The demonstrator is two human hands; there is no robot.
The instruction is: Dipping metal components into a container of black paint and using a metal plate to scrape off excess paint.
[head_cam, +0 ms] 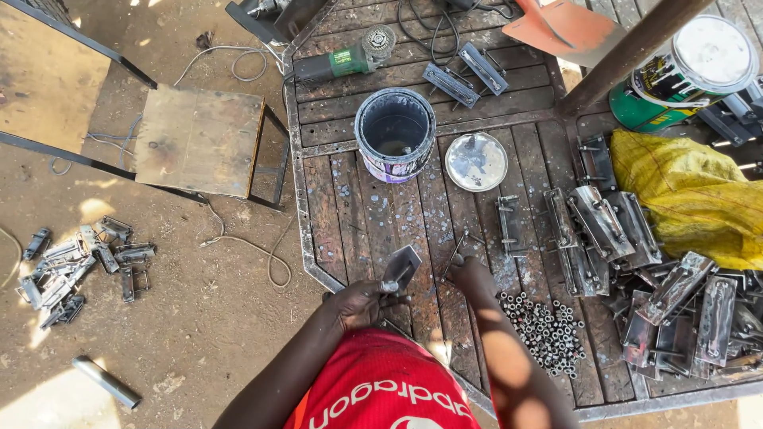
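Nearest me, the left hand was clenched around a small flat metal bracket, holding it tilted just above the near edge of the slatted metal bench. The right hand was pinched on a thin bent rod just right of it, so this looked like the fitting step; I judged the next move wanted the rod lined up squarely with the bracket. A heap of small nuts lay close on the right, with stacked brackets beyond, leaving little room there. Farther off stood an open paint tin, its lid, and an angle grinder.
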